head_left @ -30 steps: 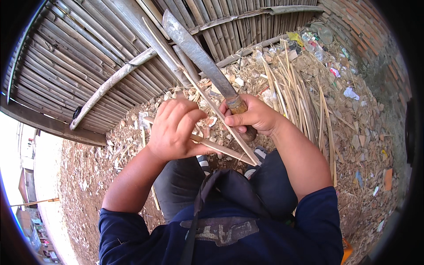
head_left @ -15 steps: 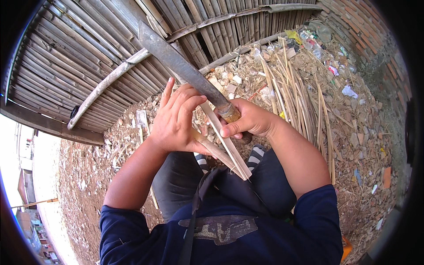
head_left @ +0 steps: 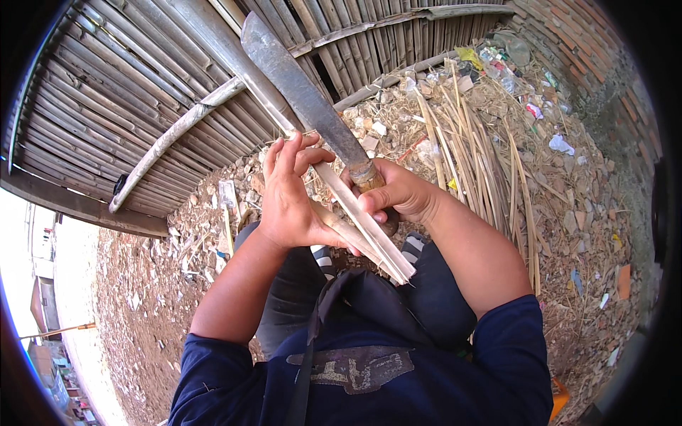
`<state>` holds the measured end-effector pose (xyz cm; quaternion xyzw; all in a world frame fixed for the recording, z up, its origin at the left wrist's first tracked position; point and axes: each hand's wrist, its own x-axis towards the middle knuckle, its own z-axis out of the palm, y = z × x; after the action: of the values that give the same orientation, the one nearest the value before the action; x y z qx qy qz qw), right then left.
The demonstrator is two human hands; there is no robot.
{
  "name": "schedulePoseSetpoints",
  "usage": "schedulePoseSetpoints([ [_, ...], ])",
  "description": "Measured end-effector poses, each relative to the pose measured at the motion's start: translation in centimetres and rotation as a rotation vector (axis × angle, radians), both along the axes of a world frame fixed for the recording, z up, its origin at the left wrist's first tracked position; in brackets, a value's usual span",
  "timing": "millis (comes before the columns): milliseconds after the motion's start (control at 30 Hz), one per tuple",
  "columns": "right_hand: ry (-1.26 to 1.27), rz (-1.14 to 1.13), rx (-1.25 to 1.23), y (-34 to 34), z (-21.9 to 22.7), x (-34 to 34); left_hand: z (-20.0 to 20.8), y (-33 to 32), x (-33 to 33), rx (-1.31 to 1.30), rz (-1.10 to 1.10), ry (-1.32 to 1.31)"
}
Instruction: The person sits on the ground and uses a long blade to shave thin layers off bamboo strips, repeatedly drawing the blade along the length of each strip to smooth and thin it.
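My right hand (head_left: 398, 195) is closed round the wooden handle (head_left: 365, 177) of a machete. Its broad dark blade (head_left: 305, 89) points up and to the left, away from me. The right thumb rests against a pale split bamboo strip (head_left: 366, 220). A second bamboo strip (head_left: 348, 233) lies beside it, and their near ends meet above my lap. My left hand (head_left: 291, 195) holds the strips between its thumb and bent, spread fingers. Where the strips run on behind the left fingers is hidden. A long grey bamboo pole (head_left: 249, 74) slants down toward those fingers.
A bamboo slat wall (head_left: 106, 121) with a curved crossbar (head_left: 177, 138) stands ahead and left. A pile of thin split strips (head_left: 472, 153) lies to the right on rubble-strewn ground. Litter (head_left: 501, 64) lies near the brick wall (head_left: 575, 42). My sandalled feet (head_left: 413, 245) are below.
The machete blade has swung a little to the right, off the grey pole. My left hand has shifted right with its fingers more bent, and the strips' near ends have moved slightly right.
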<state>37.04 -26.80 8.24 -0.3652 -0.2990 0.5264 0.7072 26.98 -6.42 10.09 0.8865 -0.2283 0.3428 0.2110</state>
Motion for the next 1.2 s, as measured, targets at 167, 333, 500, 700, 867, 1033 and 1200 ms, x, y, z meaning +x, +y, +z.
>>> schedulePoseSetpoints([
  [167, -0.007, -0.025, -0.038, -0.1, -0.9, 0.9, -1.2, 1.2, 0.2, -0.223, 0.094, 0.245],
  [333, -0.003, -0.232, -0.068, -0.2, -1.0, 1.8, -3.4, 2.6, 0.3, -0.404, 0.178, 0.488],
  [500, 0.043, -0.456, -0.094, -0.2, -1.4, 2.7, -4.9, 1.9, 1.1, -0.490, 0.119, 0.560],
  [700, 0.020, -0.551, -0.053, -0.4, -1.1, 2.9, -3.7, 0.2, 1.5, -0.470, 0.153, 0.658],
  [867, -0.148, -0.636, -0.060, 0.3, -0.3, 2.0, -3.9, -1.1, 1.8, -0.448, 0.205, 0.651],
  [1033, -0.185, -0.708, -0.039, 0.7, 0.5, 0.6, -4.9, -1.9, 2.2, -0.173, 0.260, 0.584],
  [1200, -0.237, -0.771, -0.058, 0.2, 0.4, 1.3, -3.8, -3.0, 2.6, -0.139, 0.292, 0.497],
])
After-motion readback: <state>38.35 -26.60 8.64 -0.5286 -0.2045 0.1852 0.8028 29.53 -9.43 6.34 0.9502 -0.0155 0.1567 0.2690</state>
